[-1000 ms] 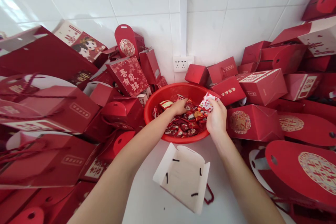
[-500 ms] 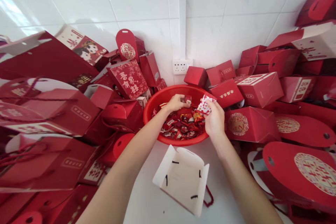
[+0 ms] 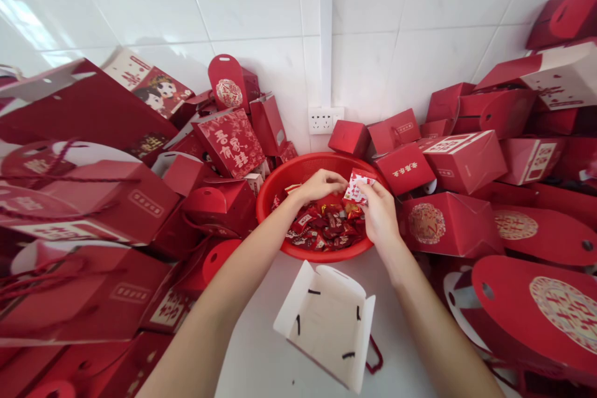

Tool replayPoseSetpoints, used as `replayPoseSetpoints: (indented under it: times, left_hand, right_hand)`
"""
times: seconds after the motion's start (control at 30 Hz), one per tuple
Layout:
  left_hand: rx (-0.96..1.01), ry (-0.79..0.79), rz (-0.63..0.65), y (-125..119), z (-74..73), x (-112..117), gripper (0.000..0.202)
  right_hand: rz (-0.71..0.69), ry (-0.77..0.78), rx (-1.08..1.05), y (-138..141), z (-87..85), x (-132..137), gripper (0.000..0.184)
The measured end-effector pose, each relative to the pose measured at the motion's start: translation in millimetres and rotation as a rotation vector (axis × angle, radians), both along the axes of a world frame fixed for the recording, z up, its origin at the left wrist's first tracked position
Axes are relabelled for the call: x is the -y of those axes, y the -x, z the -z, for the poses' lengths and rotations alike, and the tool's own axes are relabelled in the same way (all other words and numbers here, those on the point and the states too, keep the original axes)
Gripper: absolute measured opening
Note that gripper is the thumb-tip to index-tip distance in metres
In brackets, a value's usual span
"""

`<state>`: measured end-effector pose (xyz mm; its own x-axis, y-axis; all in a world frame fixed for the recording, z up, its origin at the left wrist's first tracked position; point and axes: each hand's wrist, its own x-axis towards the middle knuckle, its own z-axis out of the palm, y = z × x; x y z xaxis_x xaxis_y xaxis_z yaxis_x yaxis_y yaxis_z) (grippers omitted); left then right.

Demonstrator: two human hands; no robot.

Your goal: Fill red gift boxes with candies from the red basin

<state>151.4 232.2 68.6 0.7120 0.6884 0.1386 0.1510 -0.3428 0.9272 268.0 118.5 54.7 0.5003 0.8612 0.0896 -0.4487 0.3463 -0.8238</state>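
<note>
My right hand grips a small white-and-red patterned candy packet, with a red packet showing just behind it. My left hand hovers over the red plastic basket, its fingertips close to those packets. Its fingers are curved and slightly apart, and nothing shows between them. Wrapped candies, mostly dark red with a few gold ones, lie in the basket below both hands. Nearer to me stands an open box with a pale inside and dark cord ends on its walls.
Red gift boxes are piled on the left, and more red boxes crowd the right. Behind the basket, a tiled wall carries a white socket plate. The white table surface shows around the open box.
The red packet that was in my left hand is now in my right hand with the patterned one. My left hand has moved slightly right, and its fingers have loosened.
</note>
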Motion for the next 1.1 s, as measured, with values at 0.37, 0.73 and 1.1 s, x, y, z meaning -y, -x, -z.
replayPoseSetpoints:
  times: [0.37,0.73,1.1]
  left_hand:
    - [-0.408,-0.066,0.283,0.6,22.4,-9.3,0.012]
    - [0.035,-0.035,-0.005,5.7,-3.1,-1.0,0.047]
    - [-0.112,0.052,-0.077,-3.0,0.7,-9.7,0.039]
  right_hand:
    - [0.039,-0.018,-0.004,-2.2,4.5,-1.5,0.017]
    - [0.077,-0.077,0.008,-0.5,3.8,-2.0,0.022]
    - [0.107,-0.077,-0.075,-2.4,3.4,-3.2,0.025]
